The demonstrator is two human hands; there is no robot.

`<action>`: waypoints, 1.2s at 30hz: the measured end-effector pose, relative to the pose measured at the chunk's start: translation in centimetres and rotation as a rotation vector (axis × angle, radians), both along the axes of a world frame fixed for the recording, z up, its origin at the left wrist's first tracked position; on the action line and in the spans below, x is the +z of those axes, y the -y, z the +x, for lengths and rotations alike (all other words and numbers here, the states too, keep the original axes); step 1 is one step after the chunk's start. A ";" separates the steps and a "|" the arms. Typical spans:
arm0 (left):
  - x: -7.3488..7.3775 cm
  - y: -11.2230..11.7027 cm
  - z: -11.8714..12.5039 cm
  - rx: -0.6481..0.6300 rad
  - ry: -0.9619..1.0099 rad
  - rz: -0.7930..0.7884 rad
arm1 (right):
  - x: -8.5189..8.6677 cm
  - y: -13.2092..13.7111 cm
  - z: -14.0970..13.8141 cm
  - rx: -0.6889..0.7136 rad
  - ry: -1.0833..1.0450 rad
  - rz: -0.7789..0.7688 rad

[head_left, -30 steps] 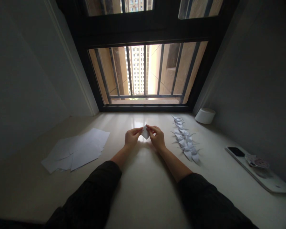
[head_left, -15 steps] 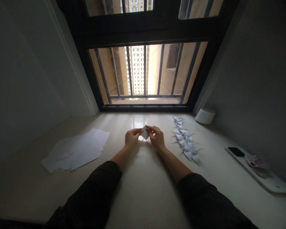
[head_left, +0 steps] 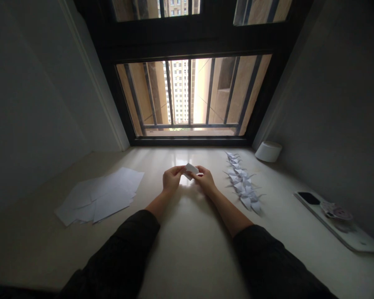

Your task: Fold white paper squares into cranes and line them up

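A small folded piece of white paper is held up between both hands, above the pale sill. My left hand pinches its left edge with thumb and fingertips. On the other side, my right hand grips the paper, its thumb in front and fingers behind. A flap of the paper stands out at the top, and part of the paper shows lower down between the fingers. The finer folds are too small to make out.
Overlapping white paper sheets lie to the left. Several folded paper cranes form a column on the right. Beyond them are a white rounded object and a phone by the right wall. A dark-framed window closes the far side.
The paper was a flat diamond between the fingertips; now a flap of it is turned at the top. My right hand has shifted its fingers around it.
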State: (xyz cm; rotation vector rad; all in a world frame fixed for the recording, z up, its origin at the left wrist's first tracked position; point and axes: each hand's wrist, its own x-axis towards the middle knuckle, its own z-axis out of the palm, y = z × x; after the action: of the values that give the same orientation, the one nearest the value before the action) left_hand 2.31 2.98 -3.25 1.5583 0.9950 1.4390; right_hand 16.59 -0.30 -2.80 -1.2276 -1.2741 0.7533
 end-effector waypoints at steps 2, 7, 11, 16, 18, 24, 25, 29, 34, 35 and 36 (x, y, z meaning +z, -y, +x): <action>0.1 0.2 0.0 -0.017 0.002 0.002 | 0.1 0.1 0.0 0.033 -0.013 -0.014; 0.3 0.5 0.2 -0.029 0.031 -0.034 | 0.1 0.3 0.0 0.043 -0.056 -0.040; 0.4 0.4 0.2 -0.046 0.042 -0.044 | 0.0 0.2 0.1 0.033 -0.049 -0.021; 0.9 0.6 0.2 -0.070 0.065 -0.054 | 0.1 0.2 0.1 0.042 -0.069 -0.042; 1.2 0.7 0.2 -0.082 0.086 -0.077 | 0.2 0.3 0.1 0.050 -0.099 -0.055; 1.4 0.7 0.4 -0.085 0.115 -0.097 | 0.5 0.4 0.0 0.036 -0.188 -0.100; 1.3 0.7 0.4 -0.079 0.117 -0.096 | 0.5 0.3 0.1 0.039 -0.202 -0.101; 1.4 0.7 0.3 -0.053 0.119 -0.123 | 0.4 0.0 0.3 0.078 -0.245 -0.099; 1.5 0.6 0.1 -0.030 0.113 -0.154 | 0.2 0.0 0.6 0.149 -0.302 -0.080; 1.5 0.5 0.1 -0.029 0.110 -0.158 | 0.2 0.0 0.6 0.159 -0.311 -0.077; 1.4 0.5 0.1 -0.030 0.109 -0.163 | 0.2 0.0 0.6 0.166 -0.318 -0.078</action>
State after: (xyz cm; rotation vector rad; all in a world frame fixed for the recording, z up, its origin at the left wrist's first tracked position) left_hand 2.38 2.51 -1.84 1.3579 0.9944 1.3714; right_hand 17.24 -0.28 -2.64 -1.0221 -1.0990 1.0823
